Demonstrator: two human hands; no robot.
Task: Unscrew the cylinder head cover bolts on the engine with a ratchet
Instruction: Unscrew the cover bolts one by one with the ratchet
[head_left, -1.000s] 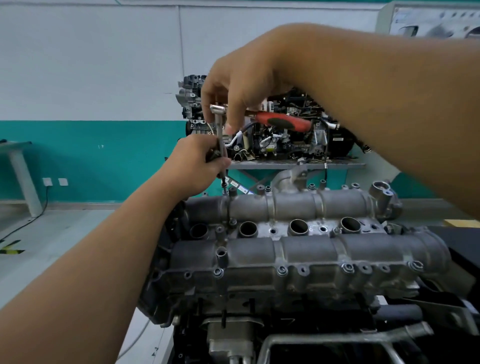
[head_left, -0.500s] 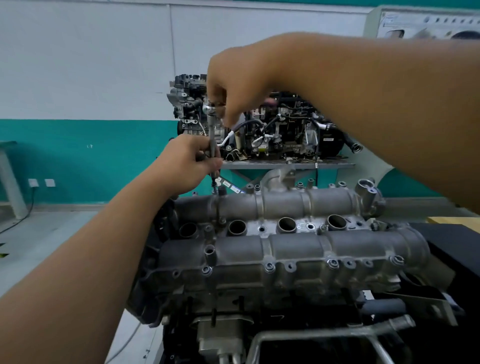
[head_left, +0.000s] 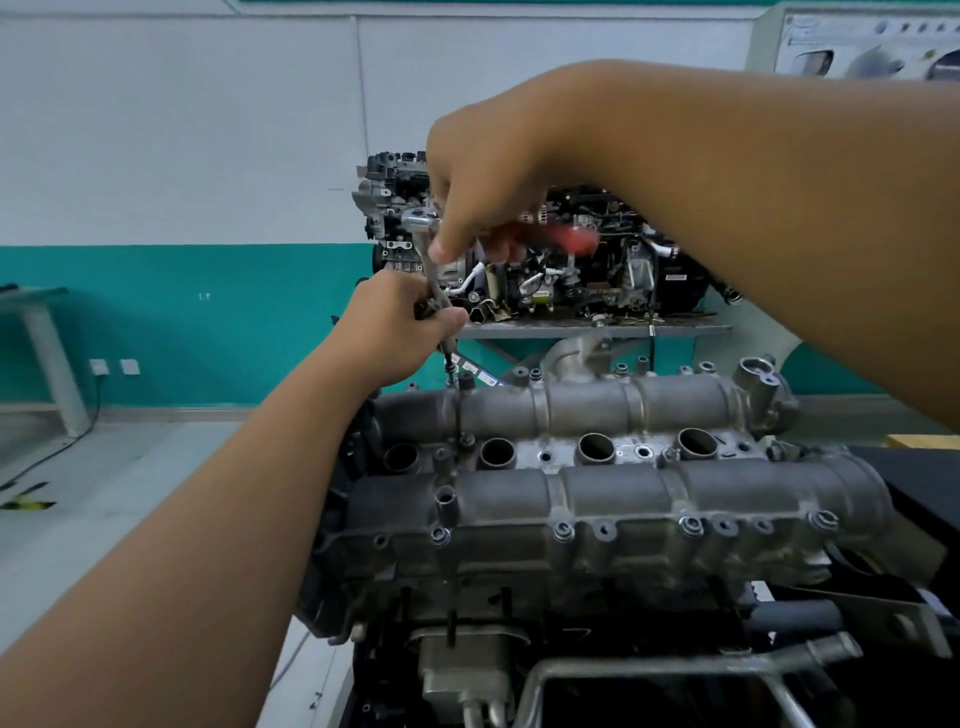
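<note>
A grey cylinder head cover (head_left: 597, 499) lies across the engine in front of me, with bolts (head_left: 563, 531) along its near edge and more along the far edge. A ratchet (head_left: 422, 222) with a red handle stands on a long extension over the cover's far left corner. My right hand (head_left: 483, 176) grips the ratchet by its head and handle; the handle is blurred. My left hand (head_left: 402, 325) pinches the extension shaft lower down, just above the far left bolt. The socket end is partly hidden behind my left hand.
A second engine (head_left: 545, 249) sits on a metal stand behind the cover. Hoses and a metal pipe (head_left: 675, 670) run below the near side. A white table leg (head_left: 52, 364) and wall sockets are at the left, and a display board (head_left: 857, 41) stands at top right.
The red handle has swung back into view to the right of my right hand. My left hand has stayed pinched on the extension.
</note>
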